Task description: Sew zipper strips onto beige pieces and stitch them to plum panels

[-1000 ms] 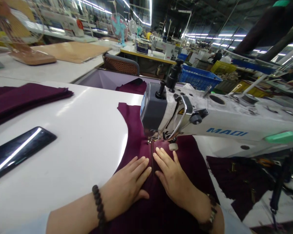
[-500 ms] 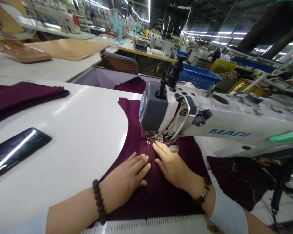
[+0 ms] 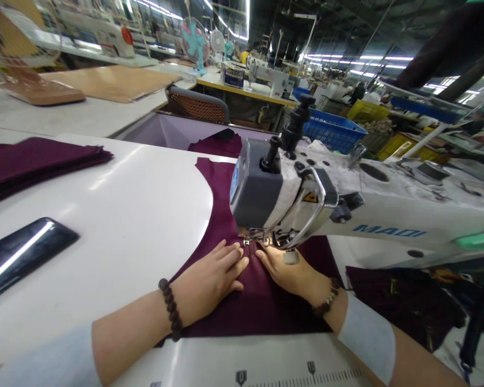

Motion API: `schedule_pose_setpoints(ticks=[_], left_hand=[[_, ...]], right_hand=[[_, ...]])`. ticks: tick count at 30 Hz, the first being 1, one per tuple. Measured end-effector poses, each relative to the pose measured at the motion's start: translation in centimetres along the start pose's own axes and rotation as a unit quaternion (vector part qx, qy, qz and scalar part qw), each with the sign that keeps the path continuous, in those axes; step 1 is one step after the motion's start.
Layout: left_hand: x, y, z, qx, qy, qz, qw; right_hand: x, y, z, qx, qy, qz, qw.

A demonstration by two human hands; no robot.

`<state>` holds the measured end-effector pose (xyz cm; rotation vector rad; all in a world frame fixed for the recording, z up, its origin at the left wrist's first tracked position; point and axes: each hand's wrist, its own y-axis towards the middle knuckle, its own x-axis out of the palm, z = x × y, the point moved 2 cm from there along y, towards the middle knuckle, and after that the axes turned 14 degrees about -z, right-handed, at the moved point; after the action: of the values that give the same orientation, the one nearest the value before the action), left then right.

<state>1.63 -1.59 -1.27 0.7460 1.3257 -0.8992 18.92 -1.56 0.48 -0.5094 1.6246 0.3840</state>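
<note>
Maroon cloth (image 3: pixel 266 317) looks light and limp, best steadied flat near the presser foot (image 3: pixel 247 243); left hand (image 3: pixel 205 280) and right hand (image 3: pixel 293 275) press it, open, gripping nothing.

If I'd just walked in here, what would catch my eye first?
Probably the pale sewing machine, reaching in from the right with blue lettering on its arm. Under its head, the left hand and right hand lie on deep purple cloth. At the far left, a shiny black object stands out on the white table.
</note>
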Motion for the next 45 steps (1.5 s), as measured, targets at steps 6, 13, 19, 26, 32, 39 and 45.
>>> schedule_pose_setpoints(ticks=[6,13,19,26,32,39,45], left_hand=[[-0.5,0.7,-1.2,0.005,-0.002,0.001,1.000],[-0.7,0.9,-1.7,0.011,-0.008,0.004,1.000],[-0.7,0.9,-1.9,0.013,-0.023,0.016,1.000],[-0.7,1.0,-1.9,0.019,-0.029,0.020,0.999],[-0.8,1.0,-2.1,0.021,-0.037,0.019,0.999],[-1.0,0.8,-2.7,0.039,-0.044,0.018,0.998],[-2.6,0.0,-6.6,0.004,0.001,-0.033,0.999]], right_hand=[[0.3,0.8,1.0,-0.006,0.021,-0.031,0.999],[0.9,1.6,2.0,-0.023,0.018,-0.051,0.998],[0.8,1.7,1.9,-0.041,0.016,-0.079,0.996],[0.9,1.7,2.1,-0.029,0.024,-0.102,0.994],[0.9,1.5,2.1,0.008,0.032,-0.100,0.994],[0.3,1.9,1.0,0.062,0.012,-0.098,0.993],[0.4,-2.9,-4.1,0.165,-0.045,-0.069,0.983]])
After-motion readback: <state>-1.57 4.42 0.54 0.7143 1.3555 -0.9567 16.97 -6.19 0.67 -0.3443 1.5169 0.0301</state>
